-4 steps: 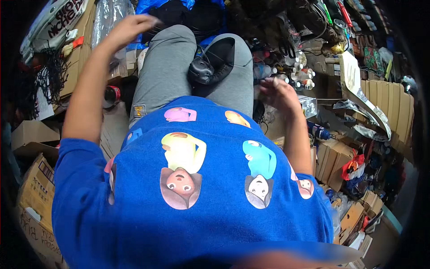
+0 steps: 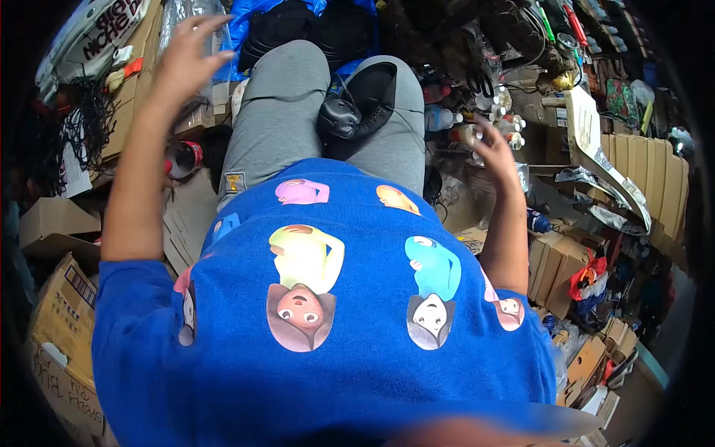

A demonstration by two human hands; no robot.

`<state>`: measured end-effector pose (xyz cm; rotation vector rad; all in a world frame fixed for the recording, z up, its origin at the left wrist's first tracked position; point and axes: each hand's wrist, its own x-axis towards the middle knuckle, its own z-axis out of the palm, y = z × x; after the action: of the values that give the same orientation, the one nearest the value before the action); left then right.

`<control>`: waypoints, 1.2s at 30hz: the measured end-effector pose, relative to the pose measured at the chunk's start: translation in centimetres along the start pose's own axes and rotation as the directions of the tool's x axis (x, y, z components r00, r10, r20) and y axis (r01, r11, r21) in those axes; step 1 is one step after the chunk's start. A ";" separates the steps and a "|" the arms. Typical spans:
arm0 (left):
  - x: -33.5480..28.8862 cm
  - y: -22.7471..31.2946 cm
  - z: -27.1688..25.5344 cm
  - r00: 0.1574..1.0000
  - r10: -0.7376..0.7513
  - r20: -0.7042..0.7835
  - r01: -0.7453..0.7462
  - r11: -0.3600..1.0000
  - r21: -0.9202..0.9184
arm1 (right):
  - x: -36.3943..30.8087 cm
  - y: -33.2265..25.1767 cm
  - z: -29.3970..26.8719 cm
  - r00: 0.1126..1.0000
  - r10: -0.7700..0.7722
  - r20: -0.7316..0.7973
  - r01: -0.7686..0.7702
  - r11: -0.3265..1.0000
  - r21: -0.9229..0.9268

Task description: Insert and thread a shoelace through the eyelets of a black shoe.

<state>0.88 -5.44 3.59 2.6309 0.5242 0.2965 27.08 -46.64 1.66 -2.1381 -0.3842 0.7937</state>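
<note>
Between the thighs of the grey trousers (image 2: 279, 134), a black item (image 2: 341, 118), glossy and rounded with a curved band, was cradled. The left hand (image 2: 186, 65) was raised beside clear plastic (image 2: 170, 22), its grip spread and empty; the right hand (image 2: 495, 149), blurred, was held half-open, nothing visibly gripped, near white-capped bottles (image 2: 442, 118). Whatever the cardboard box (image 2: 56, 223) contained was hidden.

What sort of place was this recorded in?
Probably a cluttered storeroom or salvage space; I can't tell which. Plastic bottles cluster near the right hand, a tangle of black cords is at the left, and a yellowish carton is at the lower left.
</note>
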 end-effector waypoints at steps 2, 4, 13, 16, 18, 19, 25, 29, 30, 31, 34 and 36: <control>-1.4 4.7 1.6 0.974 0.225 -0.036 -0.228 0.967 -0.111 | 2.0 -3.9 2.1 0.927 -0.346 0.143 0.358 0.932 -0.066; -2.7 10.2 4.4 0.917 0.339 0.211 -0.304 0.935 -0.182 | 3.6 -7.9 4.9 0.850 -0.401 0.343 0.471 0.869 -0.152; -2.3 12.3 7.7 0.844 0.439 0.309 -0.473 0.880 0.044 | 4.9 -11.7 8.5 0.866 0.018 0.500 0.268 0.826 -0.495; -2.3 11.9 7.9 0.836 0.487 0.251 -0.497 0.867 -0.026 | 3.7 -9.7 7.7 0.869 -0.006 0.494 0.227 0.893 -0.388; -2.2 11.8 8.2 0.827 0.497 0.262 -0.505 0.862 -0.042 | 2.8 -8.2 7.8 0.893 0.006 0.451 0.055 0.991 -0.123; -2.1 11.7 8.3 0.814 0.512 0.276 -0.517 0.854 -0.058 | 2.5 -7.5 8.0 0.890 0.011 0.456 0.046 0.992 -0.115; -2.8 12.3 8.0 0.766 0.483 0.425 -0.529 0.849 -0.010 | 1.3 -6.5 11.0 0.966 -0.187 0.178 0.201 0.977 -0.067; -2.4 12.0 6.5 0.857 0.365 0.364 -0.281 0.923 -0.265 | -0.2 -7.1 11.1 0.884 -0.464 -0.053 0.435 0.859 -0.269; -1.7 12.1 6.5 0.915 0.335 0.226 -0.241 0.901 -0.359 | -0.6 -7.2 10.7 0.850 -0.520 -0.087 0.488 0.839 -0.239; -1.0 12.3 6.8 0.956 0.281 0.089 -0.212 0.865 -0.455 | -0.8 -7.3 10.4 0.813 -0.568 -0.130 0.533 0.815 -0.229; 1.6 13.3 9.1 0.929 0.365 0.067 -0.286 0.819 -0.497 | -1.7 -7.1 9.5 0.928 -0.332 0.171 0.350 0.933 -0.088; 2.5 14.0 10.8 0.907 0.394 0.146 -0.268 0.811 -0.521 | -2.0 -7.1 9.4 0.877 -0.257 0.407 0.296 0.955 -0.035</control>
<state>10.67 -20.10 0.80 2.1938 -0.1054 0.1707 19.34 -37.69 3.53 -1.9370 -0.9395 1.0579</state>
